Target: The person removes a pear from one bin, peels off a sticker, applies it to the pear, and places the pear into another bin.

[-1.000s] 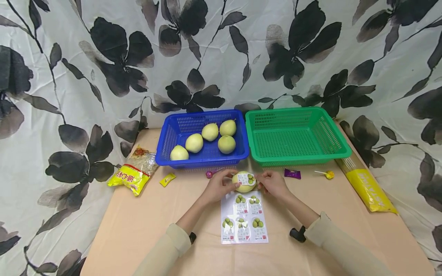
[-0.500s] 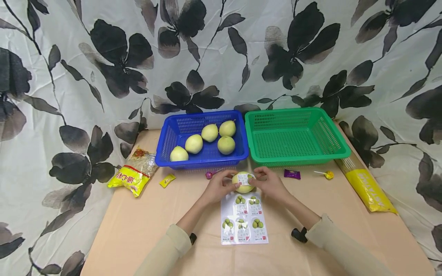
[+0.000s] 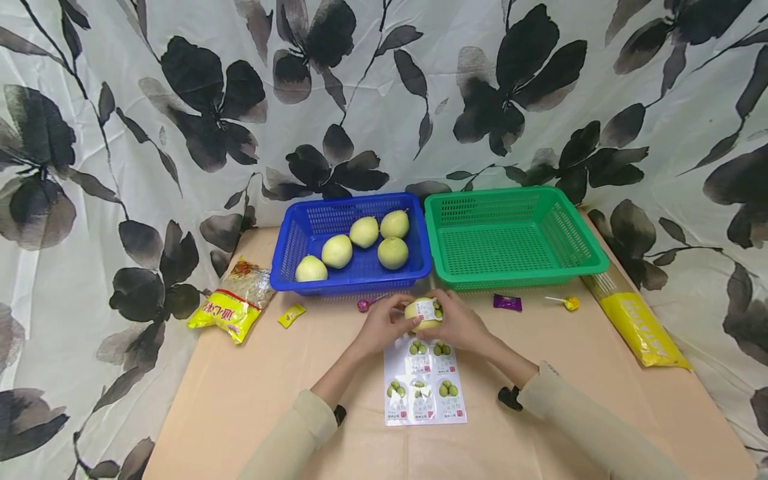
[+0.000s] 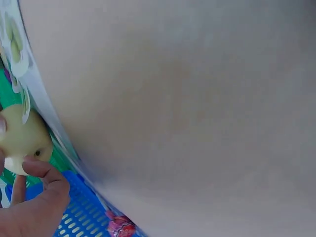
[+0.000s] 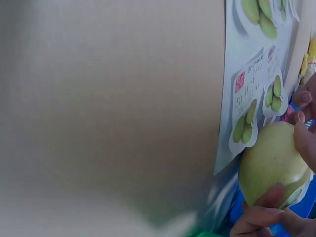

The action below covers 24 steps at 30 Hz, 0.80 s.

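A pale green pear with a white label on its top sits between both hands just above the sticker sheet on the table. My left hand grips the pear's left side; my right hand curls round its right side with fingers on the label. The right wrist view shows the pear held by fingertips beside the sticker sheet. The left wrist view shows the pear under my thumb. Several more pears lie in the blue basket.
A green basket stands right of the blue one. A yellow snack bag and a small yellow wrapper lie at the left. A purple candy, a lollipop and a long yellow packet lie at the right. A pink candy lies before the blue basket.
My right hand has moved left onto the pear, its fingers now covering the label's right part. The pear and left hand have barely shifted.
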Each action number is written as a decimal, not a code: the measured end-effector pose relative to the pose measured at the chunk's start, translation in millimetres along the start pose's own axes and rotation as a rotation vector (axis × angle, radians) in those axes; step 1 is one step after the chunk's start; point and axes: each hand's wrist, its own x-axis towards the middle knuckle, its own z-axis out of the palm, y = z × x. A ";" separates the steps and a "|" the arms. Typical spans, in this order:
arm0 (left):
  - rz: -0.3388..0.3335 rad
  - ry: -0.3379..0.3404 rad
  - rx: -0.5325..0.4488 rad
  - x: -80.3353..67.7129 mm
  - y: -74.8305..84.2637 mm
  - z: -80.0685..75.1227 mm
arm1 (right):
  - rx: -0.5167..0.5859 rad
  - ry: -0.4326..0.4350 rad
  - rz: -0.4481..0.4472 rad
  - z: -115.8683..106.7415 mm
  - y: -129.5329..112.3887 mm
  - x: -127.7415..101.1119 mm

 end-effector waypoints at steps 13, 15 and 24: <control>-0.011 0.027 -0.171 28.8 22.5 24.3 | 0.007 0.048 -0.119 -42.6 15.8 -42.3; 0.005 0.032 -0.185 35.8 25.3 29.7 | -0.009 0.046 -0.129 -55.1 15.1 -49.0; 0.034 0.056 -0.243 60.5 28.3 49.0 | -0.038 0.058 -0.159 -118.8 2.6 -53.3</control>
